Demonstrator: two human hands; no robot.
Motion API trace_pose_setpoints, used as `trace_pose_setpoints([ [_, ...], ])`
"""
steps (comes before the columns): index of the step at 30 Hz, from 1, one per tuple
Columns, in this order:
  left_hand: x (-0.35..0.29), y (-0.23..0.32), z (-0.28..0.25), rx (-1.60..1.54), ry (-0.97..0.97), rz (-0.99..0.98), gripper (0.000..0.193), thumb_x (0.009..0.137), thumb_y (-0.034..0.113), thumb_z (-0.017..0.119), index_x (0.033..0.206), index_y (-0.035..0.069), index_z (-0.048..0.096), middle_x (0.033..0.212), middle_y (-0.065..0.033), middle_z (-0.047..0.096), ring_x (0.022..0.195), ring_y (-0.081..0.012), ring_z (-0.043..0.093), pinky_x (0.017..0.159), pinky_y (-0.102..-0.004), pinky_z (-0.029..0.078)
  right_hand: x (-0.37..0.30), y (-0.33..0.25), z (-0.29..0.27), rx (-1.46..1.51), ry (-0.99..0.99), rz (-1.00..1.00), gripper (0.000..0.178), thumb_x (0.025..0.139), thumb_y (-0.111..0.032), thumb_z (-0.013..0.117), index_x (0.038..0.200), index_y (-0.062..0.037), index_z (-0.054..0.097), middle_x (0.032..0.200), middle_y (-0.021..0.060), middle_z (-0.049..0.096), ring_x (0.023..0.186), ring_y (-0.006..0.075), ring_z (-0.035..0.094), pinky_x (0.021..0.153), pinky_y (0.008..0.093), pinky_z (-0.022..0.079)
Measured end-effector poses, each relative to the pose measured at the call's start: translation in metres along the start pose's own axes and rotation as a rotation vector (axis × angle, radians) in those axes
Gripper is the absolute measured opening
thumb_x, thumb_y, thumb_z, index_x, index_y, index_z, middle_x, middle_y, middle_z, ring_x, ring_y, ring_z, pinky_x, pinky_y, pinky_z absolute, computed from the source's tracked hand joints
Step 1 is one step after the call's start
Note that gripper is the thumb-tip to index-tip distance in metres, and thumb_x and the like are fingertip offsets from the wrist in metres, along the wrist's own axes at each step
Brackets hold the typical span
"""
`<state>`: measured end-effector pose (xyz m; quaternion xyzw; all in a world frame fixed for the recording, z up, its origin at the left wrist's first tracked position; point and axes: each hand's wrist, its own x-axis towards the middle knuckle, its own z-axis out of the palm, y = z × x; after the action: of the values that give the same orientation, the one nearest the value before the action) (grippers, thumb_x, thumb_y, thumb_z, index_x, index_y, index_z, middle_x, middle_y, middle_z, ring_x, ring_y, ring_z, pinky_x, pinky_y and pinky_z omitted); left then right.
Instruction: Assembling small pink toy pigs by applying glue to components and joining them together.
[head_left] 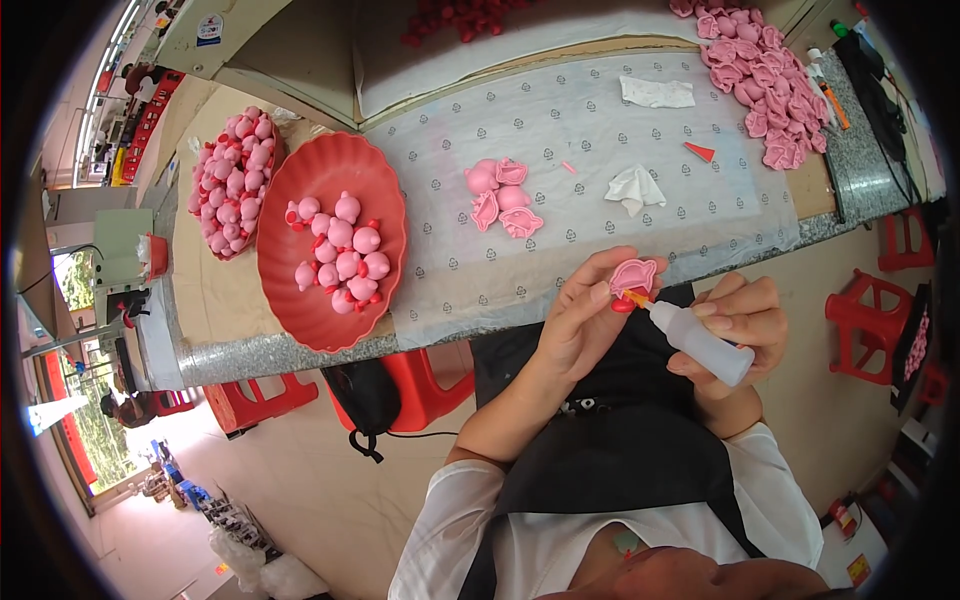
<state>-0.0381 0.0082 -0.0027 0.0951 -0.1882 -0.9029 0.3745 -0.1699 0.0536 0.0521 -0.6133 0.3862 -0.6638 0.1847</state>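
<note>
Between its fingertips my left hand (583, 315) holds a hollow pink piece (632, 275), with a small red part (622, 305) at its lower edge. My right hand (745, 325) is wrapped round a translucent white squeeze bottle (703, 345), tilted so its thin orange tip (637, 298) meets the pink piece or sits just against it; exact contact cannot be made out. Beyond my hands, a small cluster of round and hollow pink pieces (513, 196) lies on the printed sheet (440, 270). A crumpled white tissue (635, 188) rests to its right.
A red scalloped tray (283, 270) with several pink and red figures stands at left, beside another heaped container (232, 185). Hollow pink pieces (770, 90) pile up at far right. A red cone-shaped cap (700, 152) and folded tissue (656, 92) lie on the sheet. Red stools (865, 320) stand below.
</note>
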Motion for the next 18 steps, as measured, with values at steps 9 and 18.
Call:
trace_pose_setpoints([
  [9, 0.001, 0.004, -0.007, -0.040, 0.016, 0.056, 0.039, 0.076, 0.025, 0.052, 0.112, 0.013, 0.044, 0.111, -0.0137, 0.046, 0.100, -0.0257, 0.043, 0.089, -0.0382, 0.032, 0.004, 0.010, -0.027, 0.169, 0.218, 0.066, 0.039, 0.057, -0.005, 0.073, 0.083, -0.0052, 0.044, 0.083, 0.0094, 0.046, 0.068, 0.0140, 0.051, 0.057, 0.0244, 0.043],
  [18, 0.005, 0.016, -0.011, -0.139, 0.044, 0.162, 0.036, 0.078, 0.020, 0.049, 0.112, 0.009, 0.044, 0.112, -0.0160, 0.045, 0.097, -0.0242, 0.046, 0.088, -0.0379, 0.032, 0.057, 0.087, -0.133, -0.431, 0.113, 0.374, 0.026, 0.068, 0.003, 0.053, 0.092, -0.0038, 0.042, 0.089, 0.0076, 0.045, 0.071, 0.0195, 0.054, 0.055, 0.0282, 0.045],
])
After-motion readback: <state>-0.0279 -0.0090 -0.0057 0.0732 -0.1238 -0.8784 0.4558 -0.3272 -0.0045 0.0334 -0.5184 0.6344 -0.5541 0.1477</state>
